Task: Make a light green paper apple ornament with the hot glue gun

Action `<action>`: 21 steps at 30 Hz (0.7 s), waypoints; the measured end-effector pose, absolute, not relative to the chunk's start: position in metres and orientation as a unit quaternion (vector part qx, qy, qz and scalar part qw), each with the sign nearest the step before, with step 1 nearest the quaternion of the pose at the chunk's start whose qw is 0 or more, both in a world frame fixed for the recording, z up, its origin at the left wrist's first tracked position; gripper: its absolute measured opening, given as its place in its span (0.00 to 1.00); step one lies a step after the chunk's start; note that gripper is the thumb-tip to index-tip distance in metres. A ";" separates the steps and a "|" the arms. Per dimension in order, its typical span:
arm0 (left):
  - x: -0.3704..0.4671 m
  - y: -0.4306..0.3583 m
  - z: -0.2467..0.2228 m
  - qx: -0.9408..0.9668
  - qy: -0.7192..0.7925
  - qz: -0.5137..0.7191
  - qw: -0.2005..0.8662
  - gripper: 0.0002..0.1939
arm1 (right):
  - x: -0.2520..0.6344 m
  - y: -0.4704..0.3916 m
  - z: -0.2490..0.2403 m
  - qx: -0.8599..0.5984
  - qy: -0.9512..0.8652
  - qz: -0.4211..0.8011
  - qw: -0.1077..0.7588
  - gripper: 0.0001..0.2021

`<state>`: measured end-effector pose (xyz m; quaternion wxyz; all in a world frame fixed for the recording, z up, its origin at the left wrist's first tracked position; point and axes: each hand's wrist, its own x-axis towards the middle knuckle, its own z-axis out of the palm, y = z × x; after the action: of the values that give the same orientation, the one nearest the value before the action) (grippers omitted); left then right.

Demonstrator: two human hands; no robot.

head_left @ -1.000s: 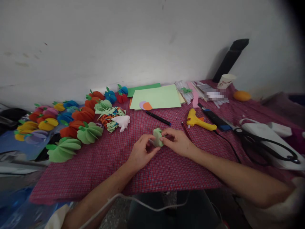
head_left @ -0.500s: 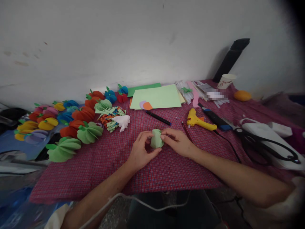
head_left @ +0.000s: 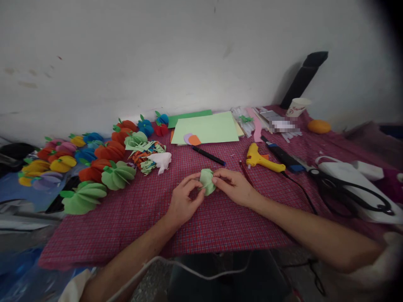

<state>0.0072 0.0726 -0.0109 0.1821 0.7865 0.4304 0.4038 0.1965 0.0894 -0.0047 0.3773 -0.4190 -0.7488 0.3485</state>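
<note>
Above the front of the bench [head_left: 126, 226], between both hands, is a small light-green folded paper piece [head_left: 207, 182]; the left hand [head_left: 185, 201] pinches its left edge and the right hand [head_left: 234, 187] pinches its right edge, each grip closed on the paper, while a black pen [head_left: 208, 155] lies just beyond and a yellow glue gun [head_left: 263, 159] rests to the right

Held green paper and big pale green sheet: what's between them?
A black pen lies between the held paper and the sheet, in the head view.
</note>
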 end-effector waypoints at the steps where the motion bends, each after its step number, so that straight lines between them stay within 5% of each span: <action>1: 0.007 0.073 -0.012 0.780 0.440 0.405 0.186 0.02 | 0.197 0.089 -0.005 -0.420 -0.748 0.350 0.376 0.10; 8: 0.005 0.074 -0.020 0.714 0.490 0.445 0.226 0.01 | 0.196 0.089 -0.003 -0.413 -0.740 0.365 0.385 0.09; 16: 0.002 0.078 -0.021 0.695 0.525 0.480 0.103 0.08 | 0.198 0.091 -0.002 -0.414 -0.745 0.338 0.398 0.10; 21: 0.000 0.076 -0.018 0.789 0.463 0.400 0.056 0.10 | 0.198 0.090 -0.002 -0.407 -0.774 0.281 0.396 0.08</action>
<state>0.0003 0.0765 -0.0184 0.0556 0.7886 0.4634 0.4002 0.1980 0.0897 -0.0020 0.3956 -0.4069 -0.7738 0.2814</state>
